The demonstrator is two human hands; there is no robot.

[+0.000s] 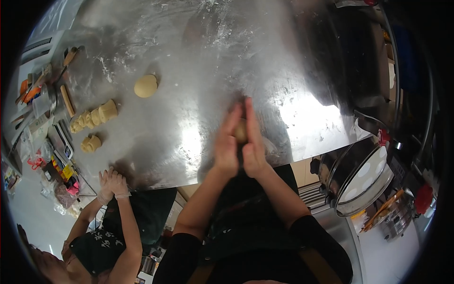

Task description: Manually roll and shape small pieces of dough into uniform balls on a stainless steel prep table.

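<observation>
Near the front edge of the steel worktable [165,142], my left hand [227,144] and my right hand [254,142] stand on edge, facing each other with fingers stretched away from me. Between the palms sits a piece of pale dough [240,131], partly hidden by them, and both hands press round it from the sides. Farther left on the steel lies a smooth, round yellowish dough ball [145,86]. Beyond it, toward the left edge, are a row of cut dough pieces [97,116] and a smaller group of dough pieces [90,144].
A co-worker's gloved hands [113,183] rest together at the table's edge on my left. Beside the dough row lies a wooden rolling pin [67,101]. Tools and packets crowd the far left side. At right stands a round pan with a glass lid [362,182]. Flour streaks [220,28] mark the steel.
</observation>
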